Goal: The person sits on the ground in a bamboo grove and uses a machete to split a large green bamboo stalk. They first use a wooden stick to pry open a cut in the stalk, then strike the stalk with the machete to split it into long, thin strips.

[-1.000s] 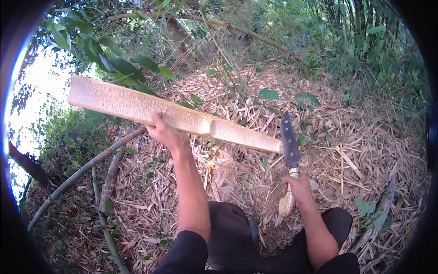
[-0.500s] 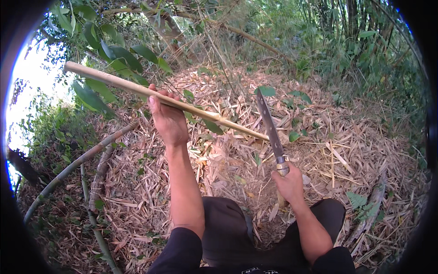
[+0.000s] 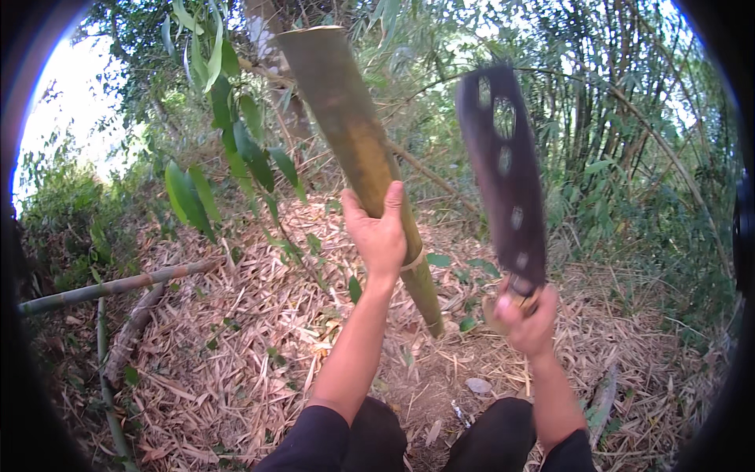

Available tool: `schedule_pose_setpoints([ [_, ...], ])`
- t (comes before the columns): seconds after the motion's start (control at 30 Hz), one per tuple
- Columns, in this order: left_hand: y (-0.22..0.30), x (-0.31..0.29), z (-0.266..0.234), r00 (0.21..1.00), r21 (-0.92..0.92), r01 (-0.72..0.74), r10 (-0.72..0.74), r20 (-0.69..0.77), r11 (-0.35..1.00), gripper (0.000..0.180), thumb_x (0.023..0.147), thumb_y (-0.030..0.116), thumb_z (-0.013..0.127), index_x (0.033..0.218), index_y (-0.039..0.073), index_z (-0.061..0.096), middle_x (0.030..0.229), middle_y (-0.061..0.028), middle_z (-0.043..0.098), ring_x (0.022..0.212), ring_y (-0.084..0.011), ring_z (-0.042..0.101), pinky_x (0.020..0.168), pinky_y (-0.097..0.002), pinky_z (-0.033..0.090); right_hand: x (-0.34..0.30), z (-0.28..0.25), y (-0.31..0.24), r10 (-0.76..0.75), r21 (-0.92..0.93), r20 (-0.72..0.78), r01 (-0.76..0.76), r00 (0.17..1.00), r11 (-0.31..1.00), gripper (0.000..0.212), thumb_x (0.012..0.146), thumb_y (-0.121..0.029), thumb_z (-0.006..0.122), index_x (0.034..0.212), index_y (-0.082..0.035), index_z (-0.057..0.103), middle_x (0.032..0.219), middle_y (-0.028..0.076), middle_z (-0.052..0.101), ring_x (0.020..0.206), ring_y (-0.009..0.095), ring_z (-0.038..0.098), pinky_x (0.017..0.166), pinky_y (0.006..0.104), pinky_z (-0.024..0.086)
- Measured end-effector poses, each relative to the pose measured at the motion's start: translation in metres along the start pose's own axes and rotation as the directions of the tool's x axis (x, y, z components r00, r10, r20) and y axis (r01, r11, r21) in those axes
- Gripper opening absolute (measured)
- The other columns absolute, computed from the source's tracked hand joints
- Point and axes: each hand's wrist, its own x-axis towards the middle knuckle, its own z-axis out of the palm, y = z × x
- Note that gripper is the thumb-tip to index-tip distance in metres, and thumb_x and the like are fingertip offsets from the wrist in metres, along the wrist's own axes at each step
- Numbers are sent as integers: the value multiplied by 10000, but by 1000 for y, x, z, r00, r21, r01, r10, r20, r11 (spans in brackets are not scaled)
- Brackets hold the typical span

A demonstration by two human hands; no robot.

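My left hand (image 3: 379,240) is closed round a wide split piece of bamboo (image 3: 334,102), thumb along its near side. The piece leans up and to the left, green-brown face toward me. Its lower end narrows past a raised joint and comes down near the ground. To the right, my right hand (image 3: 533,324) grips the handle of a machete (image 3: 497,193), held upright beside the bamboo and apart from it. Its dark broad blade has a row of holes and is somewhat blurred by motion.
Dry bamboo leaves (image 3: 259,346) cover the ground. A long bamboo pole (image 3: 126,289) and a thick branch (image 3: 132,330) lie at the left. Leafy twigs (image 3: 252,149) hang beyond my left hand. Bamboo stems (image 3: 605,126) stand at the back right.
The bamboo has turned from edge-on and slanting to steep, its broad face now showing. My right hand has raised the machete. The view has tilted up.
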Motion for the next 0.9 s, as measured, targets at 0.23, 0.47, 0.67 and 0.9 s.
schedule_pose_setpoints([
  [0.23, -13, -12, 25, 970, 50, 65, -75, 231, 997, 357, 966, 233, 755, 1130, -16, 559, 1004, -104, 690, 895, -147, 646, 799, -310, 527, 132, -31, -184, -110, 80, 68, 104, 992, 991, 408, 981, -341, 688, 1126, 24, 579, 734, 19, 608, 604, 102, 632, 539, 276, 531],
  [0.47, -14, -46, 46, 963, -22, 89, -80, 256, 996, 344, 971, 229, 754, 1135, -11, 570, 936, -65, 676, 788, -129, 619, 706, -291, 510, 155, -35, -218, 47, -159, 179, -18, 983, 987, 340, 999, -335, 658, 1053, -2, 614, 753, 33, 618, 594, 105, 624, 534, 287, 524],
  [0.67, -8, -57, 45, 960, 24, 22, -28, 279, 999, 302, 986, 233, 734, 1115, 13, 573, 856, -37, 630, 707, -94, 563, 613, -256, 461, 147, -36, -231, 12, -219, 216, 36, 976, 975, 344, 1006, -321, 649, 1102, 6, 602, 738, 33, 610, 573, 101, 610, 514, 288, 509],
  [0.9, -21, -76, 53, 936, 26, 71, -76, 343, 997, 342, 964, 208, 763, 1150, 16, 550, 968, -45, 663, 841, -107, 618, 752, -275, 517, 136, -50, -229, 13, -380, 198, 65, 980, 923, 397, 1010, -362, 657, 1218, -29, 601, 724, 13, 595, 536, 82, 581, 471, 252, 471],
])
